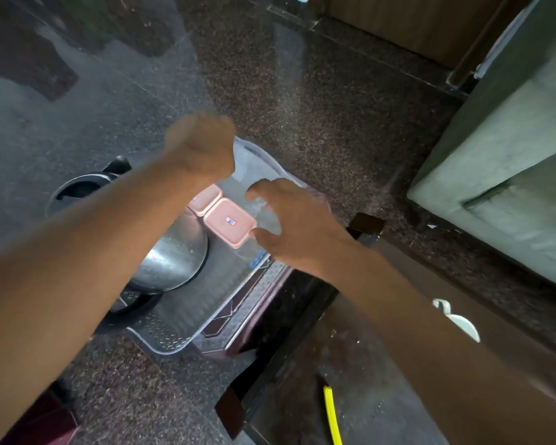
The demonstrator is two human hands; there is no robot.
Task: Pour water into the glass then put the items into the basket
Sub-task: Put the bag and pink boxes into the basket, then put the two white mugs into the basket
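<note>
A clear plastic basket sits on the speckled granite counter near its edge. Inside it lie a steel kettle and two pink-lidded boxes, side by side. My left hand hovers blurred over the basket's far end, fingers curled into a loose fist with nothing seen in it. My right hand is over the basket's right side, thumb and fingers curved apart around a faint clear shape with a blue mark below it. I cannot tell if that shape is the glass or if the hand grips it.
A black round pot stands left of the basket, partly behind my left forearm. The counter edge drops to the floor at the lower right, where a yellow hose lies. A grey-green cabinet stands to the right.
</note>
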